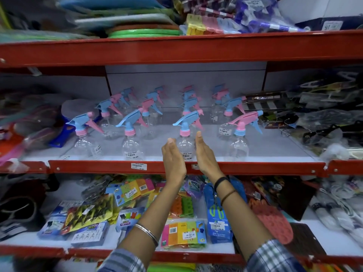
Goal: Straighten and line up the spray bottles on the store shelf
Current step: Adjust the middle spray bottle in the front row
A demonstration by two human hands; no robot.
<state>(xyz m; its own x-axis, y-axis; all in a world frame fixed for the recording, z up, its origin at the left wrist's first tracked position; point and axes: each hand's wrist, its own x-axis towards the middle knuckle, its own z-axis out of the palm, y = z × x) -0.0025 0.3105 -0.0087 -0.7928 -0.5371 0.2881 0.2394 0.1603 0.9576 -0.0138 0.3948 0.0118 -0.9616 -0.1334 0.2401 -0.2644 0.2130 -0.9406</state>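
Several clear spray bottles with blue and pink trigger heads stand in rows on the middle shelf (275,154). In the front row, one bottle (185,143) with a blue head and pink collar sits between my hands. My left hand (173,156) is flat and upright just left of it, fingers straight. My right hand (204,152) stands the same way just right of it. Whether either palm touches the bottle is unclear. Other front bottles stand at the left (86,142), centre-left (131,146) and right (238,143); the right one has a pink head.
A red shelf rail (98,166) with a price tag runs along the front edge. Packaged goods crowd both ends of the middle shelf. The lower shelf holds colourful packets (182,234); the upper shelf holds stacked cloths and clips.
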